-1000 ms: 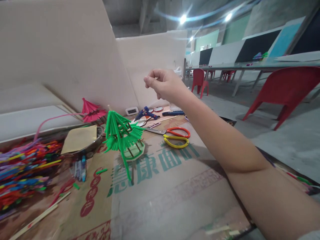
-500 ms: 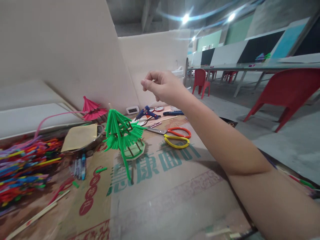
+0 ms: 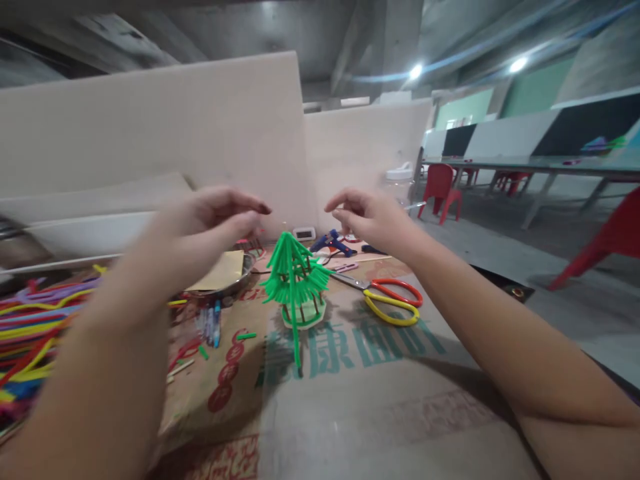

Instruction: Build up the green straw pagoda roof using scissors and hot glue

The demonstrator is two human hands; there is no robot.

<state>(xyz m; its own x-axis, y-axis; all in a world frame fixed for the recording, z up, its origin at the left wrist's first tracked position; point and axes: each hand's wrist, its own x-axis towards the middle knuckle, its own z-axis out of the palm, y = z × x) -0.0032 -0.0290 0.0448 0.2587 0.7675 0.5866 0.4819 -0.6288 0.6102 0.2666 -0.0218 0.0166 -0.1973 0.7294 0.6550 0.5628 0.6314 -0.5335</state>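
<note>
Both of my hands are raised above a small green pavilion model with fuzzy pipe-cleaner roofs, thin brown posts and a pale base. My left hand, blurred, is up and to the left of the roof tip, thumb and index finger slightly apart, with nothing visible between them. On the other side, my right hand has loosely bent fingers, a small gap at the thumb and nothing visible in it. Neither touches the model. A green pipe cleaner hangs from its front down to the cardboard. Scissors with red and yellow handles lie to its right.
A blue glue gun and a small white digital display sit behind the model. At left are a metal bowl with a yellowish sheet, pens and a heap of coloured pipe cleaners. A lidded clear jar stands back right.
My left hand has come into view on the left. My right hand now appears farther right and lower. The view has turned left, shifting the model and scissors rightward.
</note>
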